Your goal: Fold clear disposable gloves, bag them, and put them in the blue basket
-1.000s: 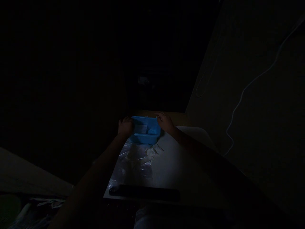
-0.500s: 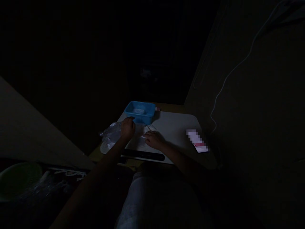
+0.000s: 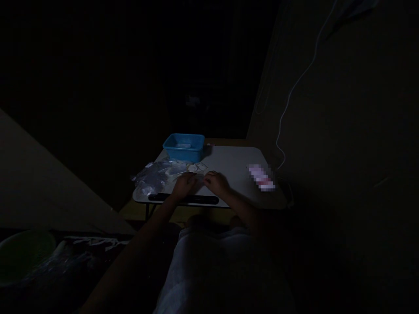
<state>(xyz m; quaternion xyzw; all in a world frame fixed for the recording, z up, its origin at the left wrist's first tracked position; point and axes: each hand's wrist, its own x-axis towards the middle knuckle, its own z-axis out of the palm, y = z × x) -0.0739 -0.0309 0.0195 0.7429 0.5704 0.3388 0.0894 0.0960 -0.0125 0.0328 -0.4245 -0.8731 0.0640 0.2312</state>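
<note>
Over the front middle of a white folding table (image 3: 235,159), my left hand (image 3: 184,185) and my right hand (image 3: 216,182) are close together. The fingers of both are closed at a faint piece of clear plastic (image 3: 199,179) between them; its edges are lost in the dark. Just beyond my hands lie several small whitish pieces (image 3: 197,167), too dim to name. A heap of crumpled clear plastic bags (image 3: 152,176) spreads to the left of my left hand.
A blue plastic basin (image 3: 185,153) with something pale inside stands at the back left. A blurred-out lit phone (image 3: 262,178) lies at the right. The table has a dark slot (image 3: 199,199) along its front edge. A white cable (image 3: 288,98) hangs by the wall. A green basin (image 3: 26,255) sits low left.
My left hand has come back from near the blue basin toward my right hand, leaving the heap of plastic. My right hand has shifted slightly. The whole view has tilted a little.
</note>
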